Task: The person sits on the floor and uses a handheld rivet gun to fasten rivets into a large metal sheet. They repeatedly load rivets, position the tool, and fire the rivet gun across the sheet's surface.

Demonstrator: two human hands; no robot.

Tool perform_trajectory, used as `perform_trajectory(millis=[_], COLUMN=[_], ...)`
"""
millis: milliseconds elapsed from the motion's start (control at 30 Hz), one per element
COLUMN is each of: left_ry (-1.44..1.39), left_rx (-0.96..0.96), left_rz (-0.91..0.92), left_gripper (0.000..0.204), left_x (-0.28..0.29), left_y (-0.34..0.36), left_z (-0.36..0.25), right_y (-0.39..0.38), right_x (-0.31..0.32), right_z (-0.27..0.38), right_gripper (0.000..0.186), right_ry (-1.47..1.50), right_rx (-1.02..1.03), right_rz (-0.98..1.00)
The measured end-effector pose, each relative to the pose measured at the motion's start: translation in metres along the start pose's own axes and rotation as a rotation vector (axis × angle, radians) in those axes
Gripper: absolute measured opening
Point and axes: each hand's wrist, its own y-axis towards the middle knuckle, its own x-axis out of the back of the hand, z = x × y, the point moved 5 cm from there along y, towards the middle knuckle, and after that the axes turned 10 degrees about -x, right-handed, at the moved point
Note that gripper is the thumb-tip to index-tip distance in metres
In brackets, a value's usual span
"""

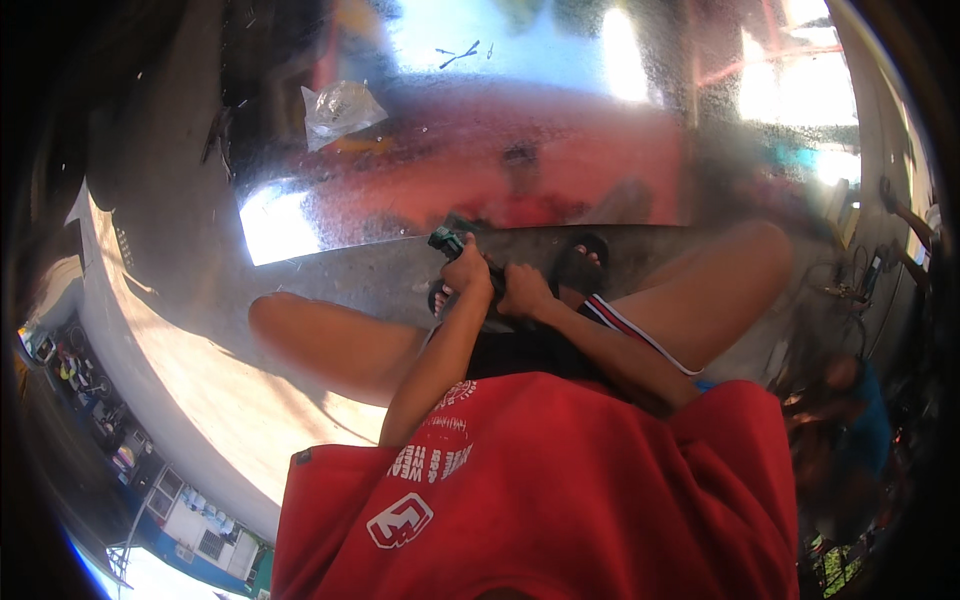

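Between my knees, both hands are closed on one dark tool [446,240] with a greenish head and a dark body; its exact kind does not show. My left hand [466,272] wraps round it just behind the head. Lower and to the right, my right hand [525,291] grips the rear part, mostly hidden by the fingers. The tool's head is near the close edge of a large, shiny, mirror-like sheet [480,160] in front of me. Whether the head touches that edge I cannot tell.
A crumpled clear plastic bag [342,113] lies on the sheet's left part. Thin dark pieces [459,54] lie farther back. Tools and cable [862,275] clutter the right side. A person in blue [868,430] is at the lower right. My sandalled foot [580,262] is beside the sheet's edge.
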Motion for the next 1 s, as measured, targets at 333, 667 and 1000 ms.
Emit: perform_trajectory(millis=[333,667,1000], left_ry=[0.059,-0.171,-0.124], left_rx=[-0.025,0.318,0.095], left_rz=[0.087,0.493,0.210], left_gripper=[0.048,0.033,0.021], left_x=[-0.003,0.007,-0.005], left_y=[0.010,0.014,0.007], left_z=[0.007,-0.019,0.000], right_y=[0.001,0.008,0.008], right_x=[0.013,0.024,0.025], right_z=[-0.004,-0.006,0.015], right_gripper=[0.065,0.073,0.065], right_ry=[0.087,0.447,-0.116], right_rx=[0.033,0.010,-0.047], right_rz=[0.159,0.791,0.397])
